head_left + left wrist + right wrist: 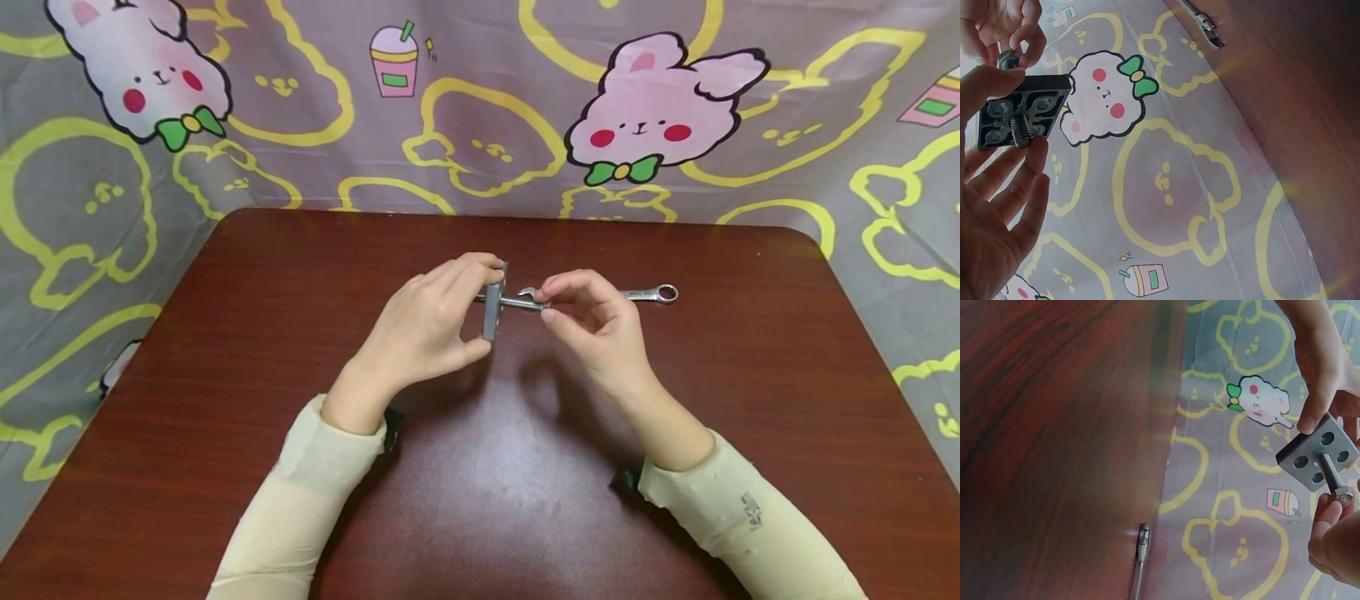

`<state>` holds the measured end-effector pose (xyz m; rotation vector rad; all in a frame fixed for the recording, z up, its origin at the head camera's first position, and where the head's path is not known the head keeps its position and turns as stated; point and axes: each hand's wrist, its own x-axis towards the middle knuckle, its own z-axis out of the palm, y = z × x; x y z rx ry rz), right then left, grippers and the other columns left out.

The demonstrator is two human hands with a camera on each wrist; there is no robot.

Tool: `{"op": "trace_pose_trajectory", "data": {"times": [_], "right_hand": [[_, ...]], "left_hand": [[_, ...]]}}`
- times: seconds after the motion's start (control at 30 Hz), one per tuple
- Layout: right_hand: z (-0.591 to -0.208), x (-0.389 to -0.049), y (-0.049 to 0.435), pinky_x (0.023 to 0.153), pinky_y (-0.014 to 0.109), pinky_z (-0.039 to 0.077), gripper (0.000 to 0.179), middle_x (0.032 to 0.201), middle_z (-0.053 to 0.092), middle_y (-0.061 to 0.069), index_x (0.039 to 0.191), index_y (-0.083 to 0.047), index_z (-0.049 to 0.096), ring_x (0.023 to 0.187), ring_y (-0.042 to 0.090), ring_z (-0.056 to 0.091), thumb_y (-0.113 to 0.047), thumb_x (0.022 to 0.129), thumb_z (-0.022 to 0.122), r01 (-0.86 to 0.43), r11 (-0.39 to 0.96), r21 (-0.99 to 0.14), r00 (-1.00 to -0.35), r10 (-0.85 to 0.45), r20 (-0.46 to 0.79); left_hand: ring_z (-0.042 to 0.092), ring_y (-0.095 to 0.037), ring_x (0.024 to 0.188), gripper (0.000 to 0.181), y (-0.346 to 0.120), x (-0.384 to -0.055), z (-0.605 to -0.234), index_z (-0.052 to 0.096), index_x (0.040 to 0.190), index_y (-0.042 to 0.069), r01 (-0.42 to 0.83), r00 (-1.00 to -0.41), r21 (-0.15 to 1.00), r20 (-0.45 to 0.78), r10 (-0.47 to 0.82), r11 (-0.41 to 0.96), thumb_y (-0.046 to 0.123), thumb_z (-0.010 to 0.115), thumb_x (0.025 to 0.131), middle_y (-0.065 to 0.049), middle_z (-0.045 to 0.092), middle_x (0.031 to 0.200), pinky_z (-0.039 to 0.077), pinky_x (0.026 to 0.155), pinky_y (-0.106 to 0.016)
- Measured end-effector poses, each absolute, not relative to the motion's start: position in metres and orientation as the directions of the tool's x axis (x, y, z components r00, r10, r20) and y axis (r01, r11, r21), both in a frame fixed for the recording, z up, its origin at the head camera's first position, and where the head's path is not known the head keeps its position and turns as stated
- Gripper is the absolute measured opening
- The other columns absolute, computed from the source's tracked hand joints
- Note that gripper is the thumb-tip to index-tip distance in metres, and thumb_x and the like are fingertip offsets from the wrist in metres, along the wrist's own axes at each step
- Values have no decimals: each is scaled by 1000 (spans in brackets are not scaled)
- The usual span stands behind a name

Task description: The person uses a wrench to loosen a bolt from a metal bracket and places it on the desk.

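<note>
My left hand (435, 317) grips a square grey metal plate (492, 312) by its edges, holding it upright above the table. Four round holes mark the plate's face in the right wrist view, and a hex bolt (1330, 472) passes through its middle. On the other side, the bolt's threaded end (1020, 131) sticks out, seen in the left wrist view. The bolt's head (1342, 496) is pinched between thumb and fingers of my right hand (600, 329). Behind that hand lies a combination wrench (648, 295), its middle hidden by the fingers.
The dark reddish wooden table (480, 500) spreads under both hands. A printed cloth (480, 108) with cartoon animals hangs along the table's far edge and both sides. The wrench lies flat towards the back of the table.
</note>
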<state>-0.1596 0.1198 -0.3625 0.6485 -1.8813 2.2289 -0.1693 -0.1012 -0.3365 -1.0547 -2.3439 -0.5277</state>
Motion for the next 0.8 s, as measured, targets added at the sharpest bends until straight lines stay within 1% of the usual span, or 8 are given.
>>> {"op": "trace_pose_trajectory", "data": {"times": [0.1, 0.2, 0.37, 0.47, 0.6, 0.63, 0.7, 0.8], "right_hand": [[-363, -159, 120, 80, 21, 54, 41, 99, 68, -2, 100, -16, 68, 96, 11, 66, 20, 83, 59, -387, -202, -900, -894, -158, 420], [-364, -160, 120, 81, 21, 54, 42, 100, 68, -2, 100, -15, 68, 97, 11, 66, 21, 83, 58, -409, -194, -892, -884, -158, 440], [-365, -160, 123, 82, 22, 54, 35, 103, 68, -1, 102, -8, 66, 100, 13, 66, 20, 83, 59, -422, -186, -887, -879, -156, 451], [-364, -160, 126, 83, 21, 54, 30, 103, 69, -2, 104, -9, 66, 98, 13, 66, 15, 87, 59, -373, -160, -914, -908, -141, 395], [-365, -161, 132, 79, 20, 55, 24, 91, 70, -5, 102, -13, 66, 86, 9, 68, 8, 90, 60, -288, -104, -952, -945, -130, 300], [-365, -162, 133, 78, 20, 55, 22, 88, 70, -5, 102, -10, 66, 84, 9, 68, 7, 90, 61, -282, -89, -955, -946, -137, 292], [-367, -162, 134, 75, 22, 56, 16, 82, 70, -4, 103, -1, 64, 78, 9, 69, 8, 90, 61, -287, -82, -954, -942, -154, 297], [-368, -162, 134, 74, 23, 57, 18, 79, 70, -4, 107, 13, 58, 75, 9, 69, 9, 89, 62, -318, -75, -945, -928, -179, 326]], "left_hand": [[64, -24, 115, 61, -101, -169, -337, 58, 120, 4, 769, -570, 136, 588, 574, 625, 14, 81, 64, -10, 63, 129, 56, 83, -39], [64, -24, 114, 61, -101, -169, -337, 58, 120, 4, 770, -569, 137, 590, 573, 624, 14, 82, 64, -10, 63, 129, 56, 82, -39], [64, -24, 114, 62, -101, -169, -336, 59, 120, 4, 773, -560, 132, 602, 569, 621, 14, 82, 63, -10, 63, 129, 56, 80, -39], [64, -24, 114, 61, -101, -169, -336, 59, 119, 4, 773, -551, 119, 613, 566, 623, 14, 82, 64, -10, 63, 129, 56, 77, -39], [65, -23, 114, 59, -102, -169, -337, 59, 118, 4, 768, -542, 99, 626, 561, 632, 15, 81, 64, -10, 63, 130, 56, 73, -38], [65, -23, 115, 59, -102, -169, -337, 59, 118, 5, 767, -541, 96, 629, 558, 635, 15, 81, 64, -10, 63, 130, 56, 72, -38], [65, -23, 114, 59, -102, -169, -337, 59, 118, 5, 764, -540, 92, 634, 554, 638, 16, 81, 64, -9, 64, 130, 54, 70, -37], [65, -22, 113, 59, -102, -169, -337, 59, 118, 6, 763, -538, 91, 639, 550, 640, 16, 82, 65, -8, 63, 131, 53, 67, -37]]}}
